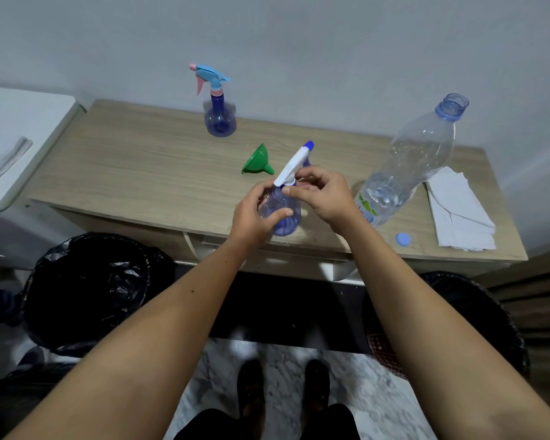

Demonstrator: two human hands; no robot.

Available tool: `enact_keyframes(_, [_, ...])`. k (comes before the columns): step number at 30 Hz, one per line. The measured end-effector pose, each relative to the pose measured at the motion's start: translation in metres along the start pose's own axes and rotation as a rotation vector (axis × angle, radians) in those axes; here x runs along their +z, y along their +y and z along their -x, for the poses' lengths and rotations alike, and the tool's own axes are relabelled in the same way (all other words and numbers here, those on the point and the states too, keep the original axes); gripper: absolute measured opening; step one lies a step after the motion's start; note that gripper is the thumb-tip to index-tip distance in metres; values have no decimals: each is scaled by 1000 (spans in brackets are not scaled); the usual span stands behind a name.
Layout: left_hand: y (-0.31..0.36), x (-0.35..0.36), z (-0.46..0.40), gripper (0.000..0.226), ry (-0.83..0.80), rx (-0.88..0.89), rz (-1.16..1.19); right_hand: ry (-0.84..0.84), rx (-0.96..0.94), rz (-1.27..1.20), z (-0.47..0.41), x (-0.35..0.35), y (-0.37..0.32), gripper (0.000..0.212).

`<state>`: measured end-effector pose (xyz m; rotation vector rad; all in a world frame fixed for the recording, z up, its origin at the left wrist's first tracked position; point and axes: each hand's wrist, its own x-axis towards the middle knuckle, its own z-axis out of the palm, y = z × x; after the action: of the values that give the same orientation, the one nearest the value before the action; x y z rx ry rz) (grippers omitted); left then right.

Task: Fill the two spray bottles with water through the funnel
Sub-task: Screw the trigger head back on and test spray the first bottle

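Observation:
A blue spray bottle [285, 217] with a white and blue trigger head stands near the front edge of the wooden table [140, 166]. My left hand [254, 214] grips its round body. My right hand [321, 193] pinches the collar under the trigger head. A green funnel [258, 160] lies on its side just behind them. A second blue spray bottle [219, 119], with a pink and light-blue head, stands at the back by the wall. A large clear water bottle [410, 166], uncapped and partly full, stands to the right.
The water bottle's blue cap [403, 239] lies near the front right edge. A stack of white paper napkins [461, 211] sits at the far right. Black-lined bins [86, 290] stand on the floor on both sides below the table. A white appliance [16, 138] is at the left.

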<state>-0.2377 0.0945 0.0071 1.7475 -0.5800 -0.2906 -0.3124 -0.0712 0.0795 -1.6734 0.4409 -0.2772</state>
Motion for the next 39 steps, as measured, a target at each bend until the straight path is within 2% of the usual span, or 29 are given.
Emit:
enact_keyframes(3, [0, 1, 1, 61, -2, 6, -2, 31, -5, 37, -1, 1, 1, 39])
enact_keyframes(6, [0, 0, 0, 61, -8, 3, 3, -18, -25, 14, -1, -3, 3, 40])
enact_keyframes(9, [0, 0, 0, 59, 4, 19, 3, -37, -90, 97, -5, -3, 3, 36])
enact_keyframes(14, [2, 1, 3, 60, 7, 22, -14, 84, -114, 145, -3, 2, 7, 39])
enact_keyframes(19, [2, -1, 1, 65, -13, 9, -28, -61, -102, 159, -1, -3, 3, 31])
enact_keyframes(26, [3, 0, 2, 62, 12, -5, -17, 131, -210, 356, 6, 18, 0, 24])
enact_keyframes(30, [4, -1, 3, 61, 13, -9, -18, 161, -216, 368, 13, 24, -2, 25])
enact_keyframes(36, [6, 0, 4, 61, 4, 16, 0, 216, -174, 245, 24, 23, 2, 40])
enact_keyframes(39, [5, 1, 6, 73, 9, -5, 48, 336, -265, 259, 27, 25, 4, 60])
